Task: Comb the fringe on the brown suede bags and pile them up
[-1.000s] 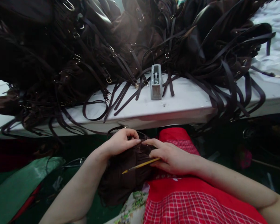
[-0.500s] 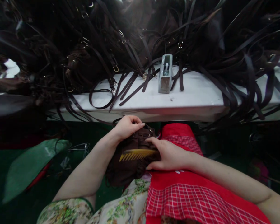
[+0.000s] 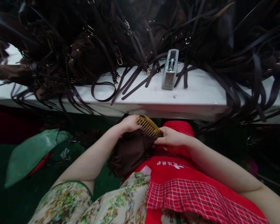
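Note:
A dark brown bag (image 3: 135,149) of soft material rests on my lap, against the red apron. A yellow comb (image 3: 149,126) lies across its upper part, teeth pointing down towards me. My right hand (image 3: 169,136) is closed around the comb's right end, close to the bag's edge. At the bag's upper left, my left hand (image 3: 130,123) has its fingers bent together by the comb's left end; they grip the bag's top, and the fingertips are partly hidden.
A white table (image 3: 198,90) stands in front, with a heap of dark brown bags and straps (image 3: 91,59) hanging over its edge. A grey tape dispenser (image 3: 170,70) stands near the front edge. Green plastic (image 3: 35,152) lies at the lower left.
The comb has moved up and tilted, its left end now beside my left hand. My right hand has moved up and right and closed on the comb. The bag has turned, showing a smoother side.

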The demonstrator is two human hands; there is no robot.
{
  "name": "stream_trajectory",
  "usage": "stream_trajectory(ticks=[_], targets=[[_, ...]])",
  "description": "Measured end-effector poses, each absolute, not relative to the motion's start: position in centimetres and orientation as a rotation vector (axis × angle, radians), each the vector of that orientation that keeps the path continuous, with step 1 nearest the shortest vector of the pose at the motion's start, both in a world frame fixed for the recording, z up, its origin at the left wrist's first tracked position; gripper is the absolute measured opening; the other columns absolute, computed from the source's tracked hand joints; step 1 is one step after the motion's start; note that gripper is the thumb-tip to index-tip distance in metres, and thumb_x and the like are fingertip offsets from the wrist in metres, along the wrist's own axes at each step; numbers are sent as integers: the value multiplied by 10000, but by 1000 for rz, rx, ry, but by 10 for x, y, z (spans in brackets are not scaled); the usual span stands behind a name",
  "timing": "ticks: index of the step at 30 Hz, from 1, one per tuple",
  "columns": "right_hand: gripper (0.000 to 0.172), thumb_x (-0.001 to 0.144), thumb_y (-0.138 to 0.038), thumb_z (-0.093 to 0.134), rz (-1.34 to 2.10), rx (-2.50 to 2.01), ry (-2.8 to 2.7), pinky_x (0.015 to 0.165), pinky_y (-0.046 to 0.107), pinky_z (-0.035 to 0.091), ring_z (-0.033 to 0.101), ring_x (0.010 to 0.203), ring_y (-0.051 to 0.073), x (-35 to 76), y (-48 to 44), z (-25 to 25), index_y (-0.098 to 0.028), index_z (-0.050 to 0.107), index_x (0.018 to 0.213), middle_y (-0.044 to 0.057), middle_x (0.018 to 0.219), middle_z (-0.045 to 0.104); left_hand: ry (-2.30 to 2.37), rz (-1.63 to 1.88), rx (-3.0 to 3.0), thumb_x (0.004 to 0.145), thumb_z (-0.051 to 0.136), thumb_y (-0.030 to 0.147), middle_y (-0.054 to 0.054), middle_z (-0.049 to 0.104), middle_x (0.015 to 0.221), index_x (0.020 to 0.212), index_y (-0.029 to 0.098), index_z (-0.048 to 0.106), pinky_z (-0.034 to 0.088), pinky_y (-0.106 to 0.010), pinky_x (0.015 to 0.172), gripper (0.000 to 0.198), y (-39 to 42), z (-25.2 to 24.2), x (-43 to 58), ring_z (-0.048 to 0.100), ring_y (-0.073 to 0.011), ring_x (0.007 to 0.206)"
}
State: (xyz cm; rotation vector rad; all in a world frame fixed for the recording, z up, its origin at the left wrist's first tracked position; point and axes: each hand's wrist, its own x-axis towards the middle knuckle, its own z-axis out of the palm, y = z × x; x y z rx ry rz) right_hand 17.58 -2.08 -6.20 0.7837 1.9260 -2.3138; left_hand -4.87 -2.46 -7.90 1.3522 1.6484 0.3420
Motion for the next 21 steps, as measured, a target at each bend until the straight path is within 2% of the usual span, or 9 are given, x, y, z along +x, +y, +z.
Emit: stream_trajectory(ticks=[2, 5, 9, 11, 13, 16, 19, 21], targets=[[131, 700, -248, 555, -2451, 747, 1782, 347, 162, 310, 418, 352, 49, 179, -10, -61, -135, 553, 634, -37, 517, 553, 1496, 324, 1503, 583, 594, 73, -41, 697, 989, 825, 192, 692, 414, -282, 970, 287, -27, -70, -46, 577, -220, 1060], [119, 655, -224, 569, -2710, 876, 1651, 289, 148, 232, 338, 299, 31, 182, 7, -58, -154, 496, 591, -63, 455, 495, 1114, 201, 1561, 605, 487, 70, -7, 710, 984, 895, 207, 714, 425, -286, 951, 393, -25, -43, -42, 594, -216, 1015], [121, 621, -207, 579, -2811, 968, 1648, 257, 149, 195, 310, 283, 35, 182, 28, -47, -163, 477, 574, -72, 420, 459, 907, 80, 1213, 701, 573, 252, -39, 716, 977, 936, 175, 724, 478, -292, 859, 290, -16, -10, -35, 608, -260, 995], [135, 617, -193, 566, -2746, 967, 1737, 261, 151, 218, 322, 292, 38, 180, 34, -41, -162, 465, 532, -70, 401, 440, 887, 6, 1132, 698, 658, 375, -66, 721, 941, 901, 155, 734, 500, -295, 808, 309, -15, -6, -26, 627, -269, 937], [113, 599, -170, 566, -2631, 945, 1826, 282, 148, 259, 353, 317, 43, 178, 37, -37, -158, 477, 531, -70, 399, 442, 851, -16, 1148, 676, 712, 428, -64, 723, 932, 905, 157, 731, 510, -293, 788, 355, -18, -12, -14, 636, -248, 883], [82, 592, -158, 594, -2484, 940, 1881, 303, 145, 288, 387, 346, 48, 177, 38, -40, -152, 512, 593, -74, 419, 465, 774, 110, 1191, 734, 687, 423, -54, 707, 975, 967, 157, 708, 488, -307, 870, 354, -28, -25, 2, 625, -215, 910], [112, 637, -190, 591, -2544, 1027, 1796, 285, 146, 247, 346, 320, 42, 177, 39, -50, -159, 491, 598, -83, 396, 437, 747, 317, 1125, 806, 630, 366, -62, 680, 1044, 1037, 160, 683, 428, -328, 968, 314, -37, -33, 7, 605, -203, 991], [140, 660, -209, 598, -2621, 1028, 1733, 286, 148, 234, 336, 315, 43, 177, 41, -55, -156, 487, 595, -83, 374, 420, 723, 454, 1037, 808, 634, 340, -70, 661, 1094, 998, 165, 688, 391, -333, 1006, 264, -39, -38, 6, 584, -210, 1055]])
